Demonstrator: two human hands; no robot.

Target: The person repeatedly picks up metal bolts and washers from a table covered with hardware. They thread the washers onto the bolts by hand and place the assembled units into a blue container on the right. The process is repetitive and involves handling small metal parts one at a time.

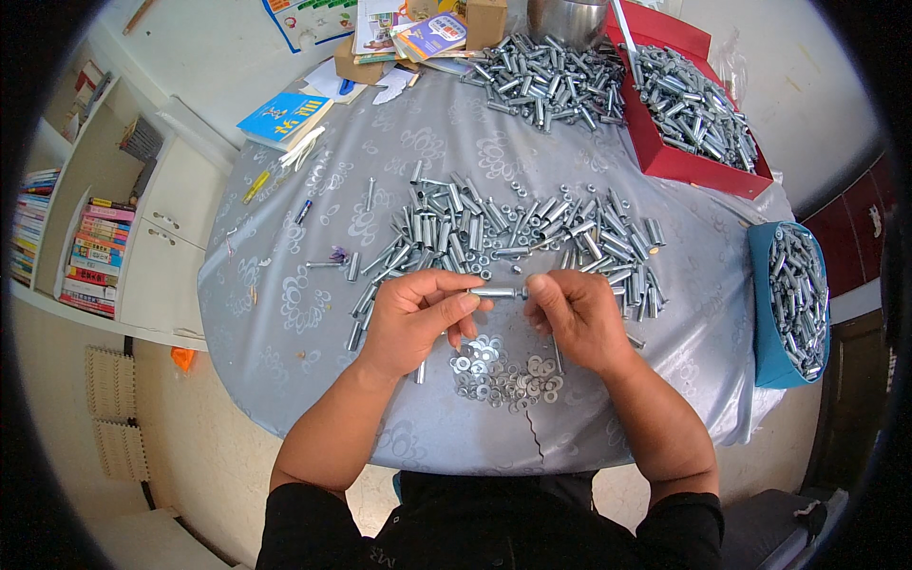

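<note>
Between my two hands lies a shiny metal sleeve anchor (495, 292), held level above the table. My left hand (417, 313) pinches its left end between thumb and fingers. At the other end, the thumb and fingers of my right hand (581, 313) close on the narrow tip, where a nut or washer partly shows. Just below the hands is a loose pile of flat washers (524, 385). Beyond them spreads a heap of metal sleeves and bolts (456, 221), with hex nuts (509, 214) scattered in its middle.
A red box (702, 174) and a blue bin (766, 313) hold many anchors on the right. A large anchor pile (548, 85) lies at the back, beside a metal pot (570, 21). Books (281, 117), a yellow marker (255, 187) and a small dark-blue object (303, 211) sit left.
</note>
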